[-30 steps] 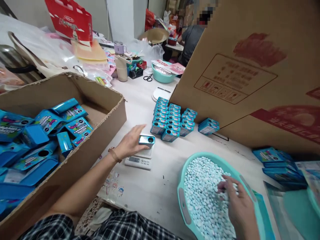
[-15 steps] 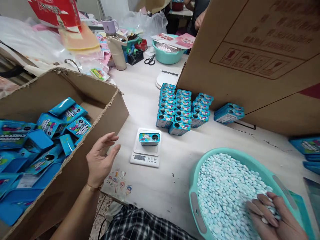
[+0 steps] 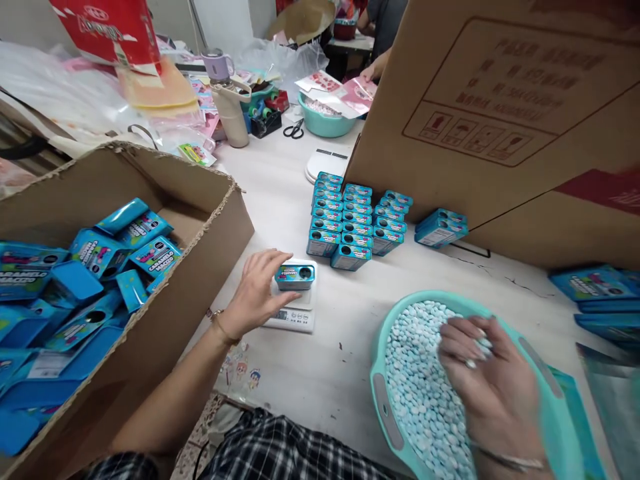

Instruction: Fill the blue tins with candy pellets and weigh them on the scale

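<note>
A small blue candy tin [image 3: 295, 275] with a dark round hole in its top stands on a white digital scale [image 3: 295, 323]. My left hand [image 3: 257, 290] reaches around the tin's left end, thumb on the near side and fingers on the far side, spread apart; contact is hard to make out. Over a turquoise basin [image 3: 383, 360] full of pale blue and white candies [image 3: 423, 373], my right hand [image 3: 493, 380] is raised, slightly blurred, its fingers curled round several candies.
Rows of blue tins [image 3: 350, 223] stand beyond the scale, against a big carton [image 3: 500, 100]. To the left, an open cardboard box [image 3: 220, 233] holds many blue tins. Scissors [image 3: 294, 129], a tumbler [image 3: 230, 113] and a second basin [image 3: 327, 123] sit farther back, near another person's hand [image 3: 370, 72].
My left hand has moved right, from beside the scale to around the tin. My right hand has lifted up and left from the candies, with some in its grip.
</note>
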Action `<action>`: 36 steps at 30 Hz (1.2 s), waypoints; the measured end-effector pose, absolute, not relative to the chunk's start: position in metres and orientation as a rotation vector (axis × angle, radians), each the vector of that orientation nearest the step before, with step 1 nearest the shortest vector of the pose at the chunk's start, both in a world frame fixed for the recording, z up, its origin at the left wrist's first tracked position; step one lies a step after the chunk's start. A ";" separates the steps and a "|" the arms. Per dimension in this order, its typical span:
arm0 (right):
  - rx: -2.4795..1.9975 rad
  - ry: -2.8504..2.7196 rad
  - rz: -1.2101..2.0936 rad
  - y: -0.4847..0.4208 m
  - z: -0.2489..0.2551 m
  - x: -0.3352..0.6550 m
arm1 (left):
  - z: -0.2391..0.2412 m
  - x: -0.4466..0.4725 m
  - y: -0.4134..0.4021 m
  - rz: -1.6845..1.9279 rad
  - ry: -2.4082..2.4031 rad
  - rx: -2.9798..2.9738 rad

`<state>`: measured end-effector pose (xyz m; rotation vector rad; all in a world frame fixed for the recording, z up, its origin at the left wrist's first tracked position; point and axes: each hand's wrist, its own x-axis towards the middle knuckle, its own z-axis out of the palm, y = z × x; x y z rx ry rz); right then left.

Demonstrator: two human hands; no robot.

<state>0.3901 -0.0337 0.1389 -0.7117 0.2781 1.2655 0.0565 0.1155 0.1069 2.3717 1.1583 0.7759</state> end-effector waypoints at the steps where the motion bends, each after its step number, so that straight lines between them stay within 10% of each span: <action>1: -0.704 0.240 1.314 -0.015 0.144 0.374 | 0.105 0.061 0.119 0.727 1.146 2.412; 16: -0.716 0.012 1.531 0.122 0.152 0.239 | 0.093 0.070 0.132 0.614 1.206 2.391; 36: -1.104 -0.037 0.733 -0.095 0.104 0.398 | 0.160 0.182 0.080 0.667 0.400 2.109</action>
